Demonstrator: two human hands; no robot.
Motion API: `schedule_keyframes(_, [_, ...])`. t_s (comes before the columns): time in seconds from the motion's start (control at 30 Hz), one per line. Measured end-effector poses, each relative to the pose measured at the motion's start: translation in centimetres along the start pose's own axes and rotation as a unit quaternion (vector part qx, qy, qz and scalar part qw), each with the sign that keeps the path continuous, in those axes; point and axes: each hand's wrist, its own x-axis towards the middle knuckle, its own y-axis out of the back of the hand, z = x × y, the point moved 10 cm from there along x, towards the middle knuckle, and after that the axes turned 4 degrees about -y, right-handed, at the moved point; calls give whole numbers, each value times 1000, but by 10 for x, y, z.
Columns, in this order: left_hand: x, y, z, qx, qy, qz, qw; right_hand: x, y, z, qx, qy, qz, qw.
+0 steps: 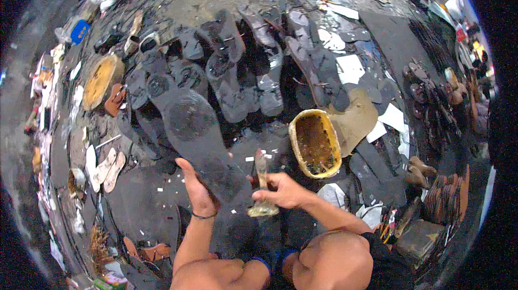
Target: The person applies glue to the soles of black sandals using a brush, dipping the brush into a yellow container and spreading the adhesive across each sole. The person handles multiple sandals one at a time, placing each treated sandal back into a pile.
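A large dark shoe sole (pixel 190 120) slants up and away from my left hand (pixel 197 193). That hand grips the sole's near part, thumb on the left edge and the other fingers mostly hidden beneath. In my right hand (pixel 286 190) is a brush (pixel 263 208) crusted with pale, dried matter. Its handle points away from me, and its wide head hangs just right of the sole's near end, seemingly apart from it. Beyond the right hand stands a yellowish tub (pixel 295 141) with a brown, sticky-looking coating inside.
Several dark soles (pixel 232 82) lie in a row ahead. A tan sheet (pixel 357 120) adjoins the tub. At the left are a round yellowish piece (pixel 102 82) and pale soles (pixel 111 170). Stacked brown pieces (pixel 447 198) stand at the right, and white scraps (pixel 350 68) lie scattered.
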Motion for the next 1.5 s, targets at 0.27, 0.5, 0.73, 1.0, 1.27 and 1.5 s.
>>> schedule_keyframes(0.27, [-62, 31, 26, 794, -209, -189, 538, -50, 217, -49, 77, 213, 377, 898])
schedule_keyframes(0.5, [-164, 236, 50, 914, 137, -8, 382, -44, 385, -54, -129, 39, 533, 836])
schedule_keyframes(0.73, [-169, 228, 46, 778, 13, 24, 627, -103, 319, -47, -149, 125, 542, 818])
schedule_keyframes(1.0, [-82, 110, -35, 756, -78, -169, 628, -75, 180, -60, -440, 120, 460, 762])
schedule_keyframes(1.27, [-120, 92, -47, 688, -157, -171, 688, -154, 168, -53, -366, 47, 371, 852])
schedule_keyframes(1.5, [-69, 37, -83, 729, -187, -287, 592, -143, 137, -30, -169, -57, 224, 958])
